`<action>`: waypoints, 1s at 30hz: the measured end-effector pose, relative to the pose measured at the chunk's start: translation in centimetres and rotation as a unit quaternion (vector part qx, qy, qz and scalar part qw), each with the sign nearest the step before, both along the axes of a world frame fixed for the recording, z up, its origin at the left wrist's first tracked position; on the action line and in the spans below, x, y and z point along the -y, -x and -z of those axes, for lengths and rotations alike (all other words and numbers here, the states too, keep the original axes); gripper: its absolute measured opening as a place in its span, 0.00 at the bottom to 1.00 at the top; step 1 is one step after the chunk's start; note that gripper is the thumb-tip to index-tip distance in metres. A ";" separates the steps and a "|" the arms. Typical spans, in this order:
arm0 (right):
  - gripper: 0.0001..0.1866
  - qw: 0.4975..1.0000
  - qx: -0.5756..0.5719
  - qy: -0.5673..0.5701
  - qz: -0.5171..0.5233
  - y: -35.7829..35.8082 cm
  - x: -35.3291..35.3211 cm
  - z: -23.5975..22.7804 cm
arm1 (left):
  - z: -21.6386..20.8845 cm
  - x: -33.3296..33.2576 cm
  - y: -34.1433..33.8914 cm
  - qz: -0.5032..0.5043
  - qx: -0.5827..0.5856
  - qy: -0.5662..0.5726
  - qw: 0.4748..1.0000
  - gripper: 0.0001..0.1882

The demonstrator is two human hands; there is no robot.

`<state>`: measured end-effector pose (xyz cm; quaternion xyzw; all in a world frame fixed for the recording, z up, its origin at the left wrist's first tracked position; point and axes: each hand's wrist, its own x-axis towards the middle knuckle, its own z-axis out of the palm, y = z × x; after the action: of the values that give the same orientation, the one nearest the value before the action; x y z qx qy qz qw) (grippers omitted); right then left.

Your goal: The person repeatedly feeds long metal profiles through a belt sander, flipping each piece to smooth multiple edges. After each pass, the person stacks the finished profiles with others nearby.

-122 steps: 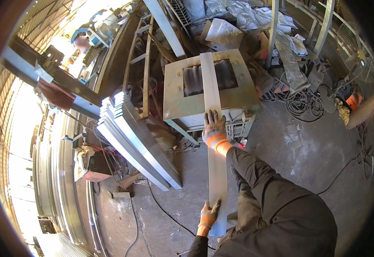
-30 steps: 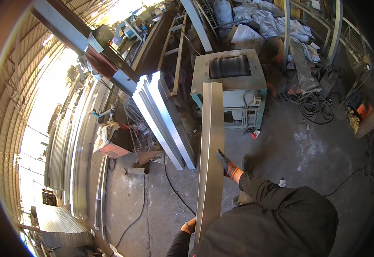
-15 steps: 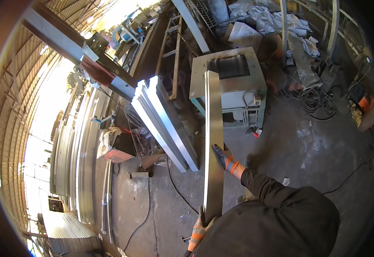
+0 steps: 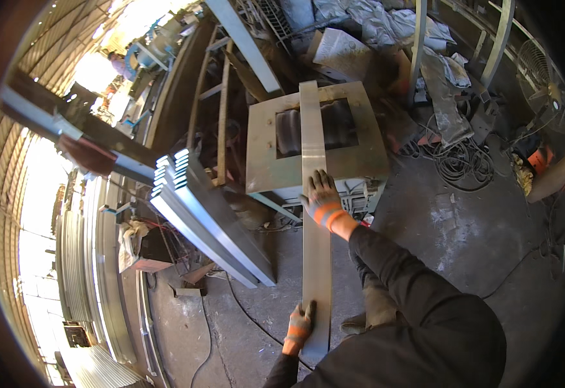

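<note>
A long metal channel (image 4: 317, 258) lies lengthwise in front of me, its broad smooth face upward. Its far end reaches across the opening of a grey-green machine (image 4: 263, 161) with dark rollers inside. My left hand (image 4: 299, 326), in a grey and orange glove, grips the channel's left edge near the close end; the fingers underneath are hidden. Farther along, my right hand (image 4: 324, 197), gloved alike, rests palm down on the upper face with its fingers stretched out. Left of the channel, several similar metal channels (image 4: 214, 220) lean together in a bundle.
Black cables (image 4: 460, 165) lie coiled on the floor at the right, near a standing fan (image 4: 541, 77). A steel post (image 4: 247, 48) rises behind the machine. Long corrugated sheets (image 4: 75, 246) are stacked at far left. A thin cable (image 4: 247, 310) crosses the floor by my left hand.
The channel has turned from its edge view to show its broad face, its far end now over the machine's opening. My right hand has moved from its right side onto the top.
</note>
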<state>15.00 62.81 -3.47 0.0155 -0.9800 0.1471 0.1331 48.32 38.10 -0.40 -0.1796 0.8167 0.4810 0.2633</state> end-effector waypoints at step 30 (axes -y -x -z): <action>0.45 0.992 0.090 -0.047 0.070 -4.9 3.1 4.5 | 14.5 0.5 -6.1 0.025 -0.061 -0.084 0.994 0.35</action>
<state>19.91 59.69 -8.01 -0.0602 -0.9925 0.0923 0.0530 54.44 37.56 -14.89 -0.1070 0.7920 0.5514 0.2392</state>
